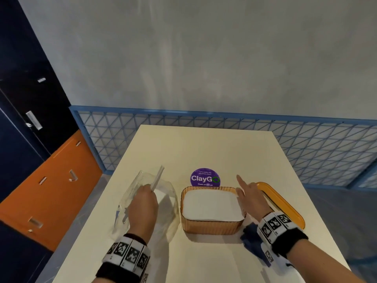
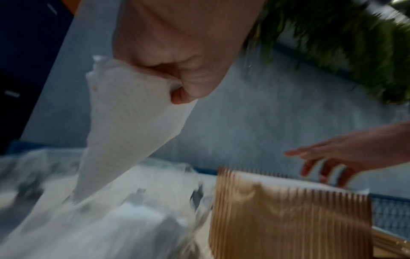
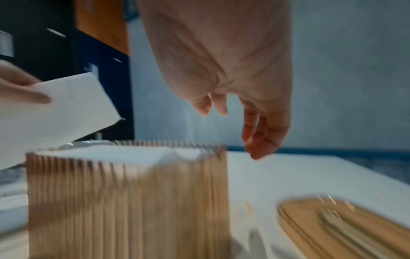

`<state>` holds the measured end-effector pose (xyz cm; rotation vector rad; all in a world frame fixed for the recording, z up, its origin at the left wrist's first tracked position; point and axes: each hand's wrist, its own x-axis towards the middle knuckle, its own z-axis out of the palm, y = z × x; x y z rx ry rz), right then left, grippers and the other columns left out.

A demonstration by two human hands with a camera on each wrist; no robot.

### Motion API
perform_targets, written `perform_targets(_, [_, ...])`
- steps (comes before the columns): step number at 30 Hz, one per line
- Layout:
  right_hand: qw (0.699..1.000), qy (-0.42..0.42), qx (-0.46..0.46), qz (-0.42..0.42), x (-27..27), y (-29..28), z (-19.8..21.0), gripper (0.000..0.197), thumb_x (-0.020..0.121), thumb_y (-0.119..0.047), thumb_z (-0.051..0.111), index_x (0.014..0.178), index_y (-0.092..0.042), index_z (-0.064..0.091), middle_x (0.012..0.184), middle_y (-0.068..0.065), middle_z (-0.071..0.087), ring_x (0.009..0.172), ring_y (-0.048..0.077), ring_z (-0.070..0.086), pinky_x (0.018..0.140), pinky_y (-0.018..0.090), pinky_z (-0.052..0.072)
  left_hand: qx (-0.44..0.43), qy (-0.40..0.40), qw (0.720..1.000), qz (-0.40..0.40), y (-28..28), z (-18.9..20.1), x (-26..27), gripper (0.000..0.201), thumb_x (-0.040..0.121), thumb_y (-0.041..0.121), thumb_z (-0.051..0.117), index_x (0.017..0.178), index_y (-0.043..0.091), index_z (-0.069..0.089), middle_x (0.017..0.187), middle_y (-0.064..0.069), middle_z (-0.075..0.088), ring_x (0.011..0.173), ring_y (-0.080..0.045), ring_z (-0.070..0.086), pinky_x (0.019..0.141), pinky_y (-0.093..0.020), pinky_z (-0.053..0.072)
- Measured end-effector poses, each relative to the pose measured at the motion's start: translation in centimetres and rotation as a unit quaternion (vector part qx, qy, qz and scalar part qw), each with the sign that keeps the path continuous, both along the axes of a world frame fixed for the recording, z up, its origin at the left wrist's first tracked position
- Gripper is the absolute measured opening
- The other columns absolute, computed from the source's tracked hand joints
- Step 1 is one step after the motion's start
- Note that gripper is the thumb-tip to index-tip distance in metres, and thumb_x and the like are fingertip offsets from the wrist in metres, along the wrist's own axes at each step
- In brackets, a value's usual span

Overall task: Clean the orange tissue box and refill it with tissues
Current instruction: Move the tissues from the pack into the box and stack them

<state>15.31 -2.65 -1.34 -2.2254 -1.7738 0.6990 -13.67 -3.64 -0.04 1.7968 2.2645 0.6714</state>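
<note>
The ribbed orange tissue box (image 1: 212, 226) (image 2: 288, 213) (image 3: 124, 201) stands open on the table, filled to the brim with white tissues (image 1: 212, 204). Its orange lid (image 1: 285, 203) (image 3: 346, 226) lies flat to the right. My left hand (image 1: 142, 203) (image 2: 179, 73) pinches a few white tissues (image 1: 158, 177) (image 2: 128, 112) (image 3: 66, 108) over the clear plastic tissue bag (image 1: 167, 209). My right hand (image 1: 250, 196) (image 3: 255, 122) hovers above the box's right edge, fingers relaxed and holding nothing.
A blue cloth (image 1: 252, 240) lies under my right wrist near the box. A purple round sticker (image 1: 205, 177) sits on the cream table (image 1: 204, 148) behind the box. Dark and orange cabinets (image 1: 51, 190) stand left; a blue mesh railing (image 1: 306, 144) runs behind.
</note>
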Motion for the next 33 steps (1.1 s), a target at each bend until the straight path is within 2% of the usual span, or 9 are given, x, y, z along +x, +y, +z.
perform_targets(4, [0.978,0.208,0.017,0.023,-4.6,0.2,7.0,0.047,0.099,-0.043,0.03,0.136,-0.016,0.044,0.114,0.006,0.058,0.096,0.02,0.057,0.074,0.026,0.045,0.137,-0.044,0.987,-0.072,-1.2,2.9,2.0,0.029,0.093,0.005,0.044,0.118,0.009,0.06,0.103,-0.008,0.063,0.088,-0.024,0.06,0.059,-0.029,0.04])
perform_targets(8, [0.865,0.479,-0.15,0.014,-7.6,0.5,11.6,0.057,0.091,-0.059,0.038,0.11,-0.01,0.06,0.097,0.013,0.067,0.081,0.028,0.066,0.065,0.034,0.056,0.17,-0.033,0.964,-0.202,-1.4,3.2,5.0,0.04,0.083,0.003,0.053,0.121,0.013,0.059,0.113,-0.006,0.065,0.097,-0.024,0.064,0.064,-0.032,0.055])
perform_targets(10, [0.867,0.479,-0.134,0.036,-7.6,0.6,12.0,0.038,0.091,-0.044,0.054,0.104,-0.01,0.063,0.096,0.013,0.066,0.086,0.027,0.066,0.075,0.04,0.057,0.17,-0.016,0.947,-0.273,-1.4,2.8,6.1,0.043,0.078,0.012,0.046,0.12,0.015,0.055,0.113,-0.007,0.066,0.101,-0.021,0.061,0.067,-0.028,0.057])
perform_targets(13, [0.91,0.407,-0.072,0.032,-6.4,0.9,11.6,0.024,0.09,-0.01,0.057,0.114,-0.01,0.059,0.106,0.01,0.063,0.089,0.022,0.063,0.076,0.04,0.058,0.15,-0.031,0.938,-0.312,-1.5,1.8,6.7,0.047,0.09,0.033,0.041,0.135,0.02,0.043,0.134,-0.006,0.052,0.124,-0.015,0.04,0.095,-0.03,0.048])
perform_targets(16, [0.931,0.36,-0.046,0.034,-4.2,1.0,11.6,0.027,0.089,-0.004,0.054,0.116,-0.006,0.057,0.106,0.011,0.064,0.089,0.023,0.063,0.076,0.037,0.057,0.08,-0.268,0.934,-0.223,-1.5,1.5,6.2,0.058,0.094,0.038,0.048,0.145,0.021,0.026,0.148,0.002,0.028,0.137,-0.01,0.023,0.111,-0.024,0.024])
perform_targets(19, [0.941,0.332,-0.028,0.063,-2.4,0.8,12.0,0.03,0.09,-0.009,0.055,0.12,-0.008,0.057,0.114,0.008,0.066,0.102,0.022,0.062,0.09,0.034,0.05,-0.03,-0.504,0.856,-0.107,-0.4,1.6,5.6,0.061,0.098,0.023,0.045,0.149,0.025,0.012,0.151,-0.001,0.027,0.135,-0.015,0.03,0.108,-0.028,0.026])
perform_targets(22, [0.938,0.338,-0.024,0.074,-1.8,0.4,11.9,0.027,0.091,-0.01,0.055,0.118,-0.01,0.059,0.111,0.008,0.067,0.102,0.023,0.063,0.088,0.032,0.05,-0.09,-0.609,0.782,-0.1,0.8,1.8,5.4,0.07,0.091,0.023,0.055,0.147,0.032,0.013,0.142,-0.003,0.041,0.119,-0.014,0.045,0.101,-0.033,0.037])
perform_targets(26, [0.922,0.383,-0.009,0.049,-1.7,0.3,10.9,0.028,0.09,-0.008,0.057,0.117,-0.008,0.055,0.106,0.005,0.065,0.096,0.019,0.062,0.082,0.027,0.053,-0.092,-0.62,0.771,-0.117,1.8,3.0,6.2,0.058,0.089,0.019,0.053,0.141,0.027,0.029,0.115,0.014,0.052,0.104,-0.005,0.053,0.094,-0.037,0.044])
perform_targets(33, [0.91,0.414,0.022,0.025,-1.8,0.2,9.7,0.018,0.09,-0.009,0.058,0.106,-0.017,0.055,0.099,-0.001,0.064,0.095,0.02,0.06,0.087,0.03,0.049,-0.08,-0.616,0.773,-0.126,2.7,4.1,6.9,0.039,0.092,0.002,0.041,0.126,0.019,0.042,0.106,0.0,0.056,0.098,-0.019,0.055,0.073,-0.03,0.05])
